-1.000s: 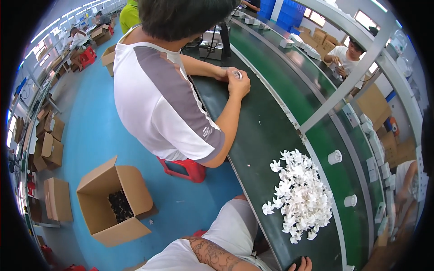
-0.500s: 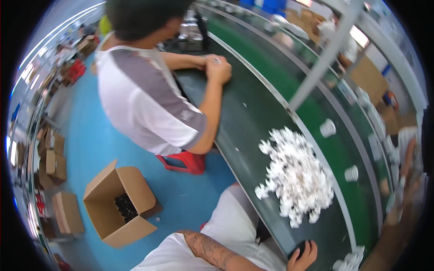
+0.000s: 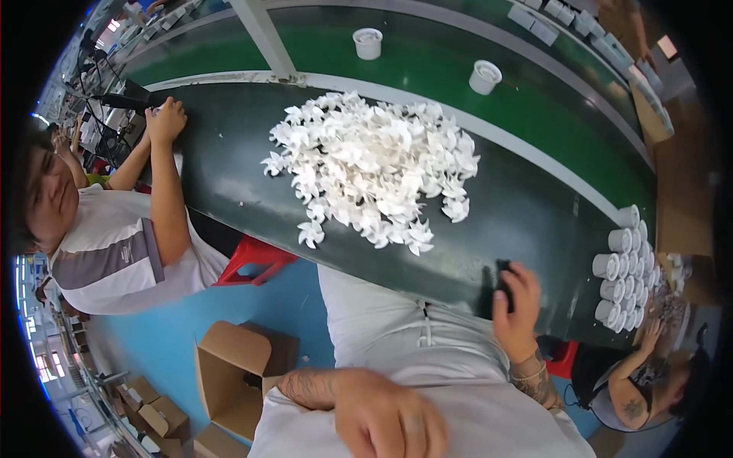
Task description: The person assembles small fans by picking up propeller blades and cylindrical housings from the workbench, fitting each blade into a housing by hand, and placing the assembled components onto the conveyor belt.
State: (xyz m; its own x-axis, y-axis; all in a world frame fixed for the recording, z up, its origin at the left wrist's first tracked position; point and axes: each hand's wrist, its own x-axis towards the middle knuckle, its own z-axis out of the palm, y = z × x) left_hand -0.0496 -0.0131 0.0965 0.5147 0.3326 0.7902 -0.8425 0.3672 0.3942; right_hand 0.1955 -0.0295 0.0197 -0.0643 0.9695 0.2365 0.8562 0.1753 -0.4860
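Observation:
My right hand [image 3: 517, 307] rests on the near edge of the dark worktable [image 3: 229, 175], its fingers closed on a small black object [image 3: 504, 276]. My left hand [image 3: 382, 418] is low over my lap and blurred, with the fingers curled and nothing visible in it. A big pile of white flower-shaped pieces [image 3: 374, 168] lies on the table ahead of me, out of both hands' touch. Stacked white cups [image 3: 622, 271] stand in a cluster at the table's right end, to the right of my right hand.
A seated person at the left has both hands [image 3: 164, 122] on the table's far-left end. Another person [image 3: 649, 378] sits at the lower right. Two white cups [image 3: 485, 76] stand on the green belt [image 3: 580, 130] behind. An open cardboard box [image 3: 233, 366] and a red stool [image 3: 250, 259] are on the blue floor.
The view has swung round to face the table and the pile. My right hand has moved up onto the table edge, and my left hand has come into view at the bottom.

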